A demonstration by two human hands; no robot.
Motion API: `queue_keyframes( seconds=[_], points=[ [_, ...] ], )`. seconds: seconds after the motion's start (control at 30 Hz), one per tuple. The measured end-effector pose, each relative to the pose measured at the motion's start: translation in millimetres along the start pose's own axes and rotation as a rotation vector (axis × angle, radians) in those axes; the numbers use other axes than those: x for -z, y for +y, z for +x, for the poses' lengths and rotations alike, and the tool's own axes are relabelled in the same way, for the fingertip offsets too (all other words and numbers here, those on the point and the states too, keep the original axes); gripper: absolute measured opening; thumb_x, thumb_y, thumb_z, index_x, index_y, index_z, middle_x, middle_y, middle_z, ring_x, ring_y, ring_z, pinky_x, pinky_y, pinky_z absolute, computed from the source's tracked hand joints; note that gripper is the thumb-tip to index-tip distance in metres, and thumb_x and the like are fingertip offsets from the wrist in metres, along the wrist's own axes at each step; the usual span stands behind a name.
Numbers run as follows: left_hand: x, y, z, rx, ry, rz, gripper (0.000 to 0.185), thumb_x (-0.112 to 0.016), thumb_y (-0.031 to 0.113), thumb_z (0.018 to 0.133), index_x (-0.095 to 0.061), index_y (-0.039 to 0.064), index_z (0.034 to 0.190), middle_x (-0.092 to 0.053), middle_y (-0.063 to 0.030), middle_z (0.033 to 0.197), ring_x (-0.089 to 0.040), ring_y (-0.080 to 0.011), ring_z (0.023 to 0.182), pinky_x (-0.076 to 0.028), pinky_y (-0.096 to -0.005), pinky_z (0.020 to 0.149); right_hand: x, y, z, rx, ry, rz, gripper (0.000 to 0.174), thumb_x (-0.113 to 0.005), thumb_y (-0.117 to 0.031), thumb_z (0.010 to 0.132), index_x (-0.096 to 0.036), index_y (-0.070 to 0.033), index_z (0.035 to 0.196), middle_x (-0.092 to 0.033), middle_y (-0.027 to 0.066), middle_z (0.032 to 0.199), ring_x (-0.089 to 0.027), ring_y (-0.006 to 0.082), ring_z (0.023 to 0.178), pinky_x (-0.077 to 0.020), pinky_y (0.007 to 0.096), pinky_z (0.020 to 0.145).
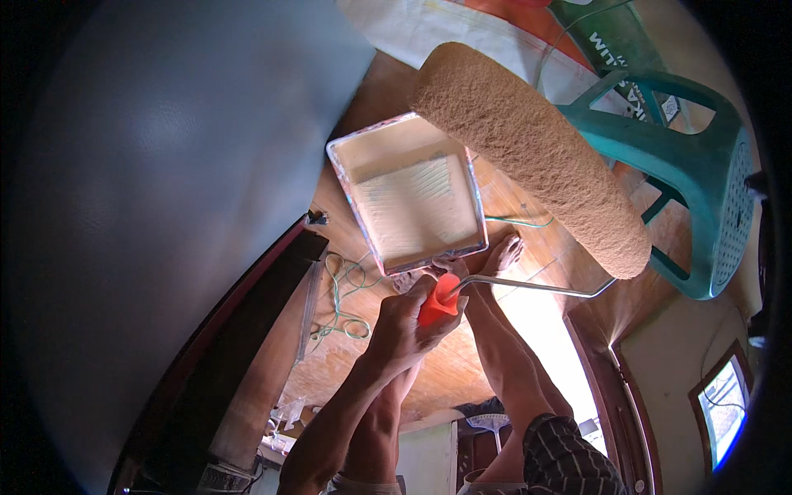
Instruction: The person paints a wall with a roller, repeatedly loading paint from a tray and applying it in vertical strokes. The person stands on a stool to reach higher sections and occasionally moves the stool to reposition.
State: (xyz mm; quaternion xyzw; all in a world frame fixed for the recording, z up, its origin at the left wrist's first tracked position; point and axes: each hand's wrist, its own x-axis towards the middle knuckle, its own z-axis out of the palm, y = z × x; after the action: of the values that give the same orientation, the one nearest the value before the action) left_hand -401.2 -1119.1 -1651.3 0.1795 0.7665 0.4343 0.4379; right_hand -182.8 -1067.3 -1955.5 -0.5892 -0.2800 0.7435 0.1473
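Note:
My left hand [405, 312] is closed around the orange handle [440, 302] of a paint roller. The bent metal rod [532, 284] runs right from the handle to a thick tan roller sleeve [526, 154], which looms large near the camera. Below the sleeve is a rectangular paint tray [405, 270] with a paint-smeared rim and cream-coloured paint [408, 198] inside. My right hand [453, 266] grips the tray's near edge, its palm partly hidden behind the orange handle. The tray's far right corner is covered by the roller sleeve.
A green plastic stool [674, 161] stands at the right, beside a green printed sheet [625, 49]. Thin green cord [337, 309] lies looped on the wooden-looking floor [346, 362]. A smooth grey-blue surface [185, 154] fills the left. My bare feet [508, 250] are under the tray's near side.

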Motion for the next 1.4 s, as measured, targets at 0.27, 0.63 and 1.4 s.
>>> queue_keyframes(
  seconds=[0.27,0.63,1.4],
  points=[
    [1,-6,-12,-0.026,0.031,0.074,0.033,-0.078,0.016,0.081,-0.062,0.001,0.106,-0.070,-0.0187,0.089,-0.072,-0.0326,0.082,-0.057,-0.0357,0.070,7,4,8,0.182,0.148,-0.605,0.020,-0.062,-0.006,0.088,-0.062,-0.003,0.108,-0.070,0.0128,0.097,-0.069,0.0267,0.087,-0.0575,0.0402,0.079],
    [12,118,-70,-0.013,0.165,0.025,0.032,-0.077,0.019,0.083,-0.063,0.005,0.109,-0.070,-0.0154,0.086,-0.071,-0.0288,0.078,-0.055,-0.0359,0.068,40,-257,-105,0.342,-0.141,-1.261,0.019,-0.061,-0.008,0.088,-0.063,-0.003,0.106,-0.071,0.0135,0.094,-0.069,0.0276,0.085,-0.0575,0.0407,0.076],
    [-23,329,-111,0.377,0.266,-0.300,0.031,-0.075,0.025,0.085,-0.054,0.004,0.076,-0.051,-0.0008,0.054,-0.047,-0.0066,0.044,-0.035,-0.0261,0.039,43,-687,-132,0.621,-0.153,-1.540,0.072,-0.085,-0.042,0.064,-0.059,0.001,0.116,-0.067,0.0211,0.105,-0.064,0.0384,0.100,-0.0495,0.0473,0.086]
  ],
)
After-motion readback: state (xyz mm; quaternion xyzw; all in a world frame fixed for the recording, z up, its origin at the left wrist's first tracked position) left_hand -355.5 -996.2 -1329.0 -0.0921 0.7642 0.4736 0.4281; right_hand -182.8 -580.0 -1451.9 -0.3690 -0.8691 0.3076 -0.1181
